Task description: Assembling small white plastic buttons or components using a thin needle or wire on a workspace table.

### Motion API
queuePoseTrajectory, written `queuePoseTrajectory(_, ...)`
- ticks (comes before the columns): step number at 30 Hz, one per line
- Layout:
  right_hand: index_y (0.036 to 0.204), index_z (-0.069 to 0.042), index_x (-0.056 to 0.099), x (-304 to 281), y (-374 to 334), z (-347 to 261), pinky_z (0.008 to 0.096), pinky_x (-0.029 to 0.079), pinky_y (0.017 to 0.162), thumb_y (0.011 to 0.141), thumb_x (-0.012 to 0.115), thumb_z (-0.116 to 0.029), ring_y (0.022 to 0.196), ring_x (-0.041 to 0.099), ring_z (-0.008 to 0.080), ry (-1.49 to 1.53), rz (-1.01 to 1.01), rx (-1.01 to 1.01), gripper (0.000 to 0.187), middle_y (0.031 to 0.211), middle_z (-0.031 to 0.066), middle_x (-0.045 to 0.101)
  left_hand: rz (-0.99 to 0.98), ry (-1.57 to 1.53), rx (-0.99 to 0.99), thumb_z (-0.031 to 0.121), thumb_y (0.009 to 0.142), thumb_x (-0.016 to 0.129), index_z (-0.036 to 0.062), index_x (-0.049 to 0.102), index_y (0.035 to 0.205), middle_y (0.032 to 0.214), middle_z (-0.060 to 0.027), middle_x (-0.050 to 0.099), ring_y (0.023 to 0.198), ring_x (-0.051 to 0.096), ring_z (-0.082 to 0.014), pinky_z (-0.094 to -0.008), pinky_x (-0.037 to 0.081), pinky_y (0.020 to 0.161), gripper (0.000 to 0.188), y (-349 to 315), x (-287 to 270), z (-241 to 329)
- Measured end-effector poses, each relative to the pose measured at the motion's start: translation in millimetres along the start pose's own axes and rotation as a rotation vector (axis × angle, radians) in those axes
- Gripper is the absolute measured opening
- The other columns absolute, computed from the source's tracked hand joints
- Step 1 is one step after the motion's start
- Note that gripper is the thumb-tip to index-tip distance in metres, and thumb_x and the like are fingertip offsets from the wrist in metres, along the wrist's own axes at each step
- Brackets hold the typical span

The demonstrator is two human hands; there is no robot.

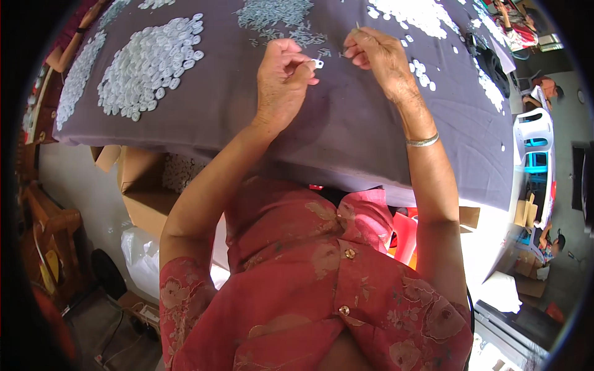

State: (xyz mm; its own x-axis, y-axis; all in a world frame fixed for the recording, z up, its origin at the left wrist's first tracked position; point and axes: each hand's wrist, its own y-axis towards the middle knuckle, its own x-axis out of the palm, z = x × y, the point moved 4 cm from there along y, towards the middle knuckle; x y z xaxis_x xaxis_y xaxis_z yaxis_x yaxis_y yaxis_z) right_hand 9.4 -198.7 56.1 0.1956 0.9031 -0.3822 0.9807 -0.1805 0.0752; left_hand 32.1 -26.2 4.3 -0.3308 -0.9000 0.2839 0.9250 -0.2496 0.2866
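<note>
Over the dark cloth-covered table (346, 123), my left hand (281, 83) pinches a small white plastic piece (318, 63) between thumb and fingertips. Level with it on the right, my right hand (378, 59) has thumb and fingers closed on a small thin pin (357, 25), whose tip pokes up; its exact kind is too small to make out. Beyond both hands spreads a heap of small grey-blue pins (275, 13), some scattered toward my fingers. A small cluster of white pieces (422, 73) lies to the right of my right hand.
A large pile of white oval pieces (151, 68) covers the table's left side, and another white pile (414, 13) is at the far right. Below the near edge stands an open cardboard box (145, 201) with more white pieces. White chairs (533, 133) and other people appear at the right.
</note>
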Motion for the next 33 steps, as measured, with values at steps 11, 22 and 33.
queuePoseTrajectory(11,0.086,-0.003,0.067,-81,-21,56,0.0215,0.041,0.056,0.08,0.064,-0.02,0.061,0.049,0.0054,-0.425,0.05,0.143,0.018,0.068,-0.0022,0.057,-0.019,-0.04,-0.045,-0.005,0.081,0.06,0.0029,0.042,0.099,0.081,-0.007,0.058,0.067,0.055,-0.0089,-0.0269,0.055,0.059,0.027,1,0,-2)
queuePoseTrajectory(22,0.084,-0.004,0.064,-45,-20,43,0.0275,0.047,0.063,0.075,0.069,-0.018,0.063,0.057,0.0128,-0.633,0.077,-0.054,0.018,0.068,0.0039,0.061,-0.035,-0.015,-0.086,-0.003,0.08,0.061,0.0026,0.043,0.1,0.082,-0.0077,0.059,0.068,0.057,-0.0102,-0.0254,0.054,0.058,0.027,-6,11,-2)
queuePoseTrajectory(33,0.079,-0.002,0.059,-21,-14,34,0.0204,0.042,0.058,0.078,0.068,-0.009,0.061,0.048,0.0041,-0.434,0.069,-0.248,0.011,0.066,-0.0021,0.054,-0.074,-0.016,-0.141,-0.002,0.08,0.061,0.0028,0.043,0.099,0.081,-0.0083,0.058,0.067,0.056,-0.01,-0.025,0.053,0.057,0.027,-13,16,-8)
